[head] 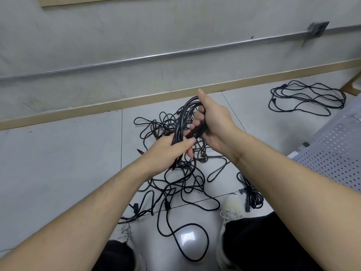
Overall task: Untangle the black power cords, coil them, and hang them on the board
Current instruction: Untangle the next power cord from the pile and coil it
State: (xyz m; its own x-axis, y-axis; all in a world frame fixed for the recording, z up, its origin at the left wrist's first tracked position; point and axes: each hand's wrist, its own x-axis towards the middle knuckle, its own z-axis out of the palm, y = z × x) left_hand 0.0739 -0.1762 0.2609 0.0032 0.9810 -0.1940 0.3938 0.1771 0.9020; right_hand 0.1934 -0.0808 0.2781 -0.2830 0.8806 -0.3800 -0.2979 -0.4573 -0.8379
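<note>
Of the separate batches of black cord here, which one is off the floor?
The looped bundle gripped by both hands. The tangled pile, far-right cords and small bunch lie on the tiles.

No readable text, label, brand, number or sign shows on anything in view.

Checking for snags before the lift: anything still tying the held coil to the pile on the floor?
Yes. Both the left hand and right hand grip the coil, but a strand drops from it below the left hand into the tangled pile on the floor. Whether it is knotted there cannot be told. The board's hanging spot is not in view.
</note>
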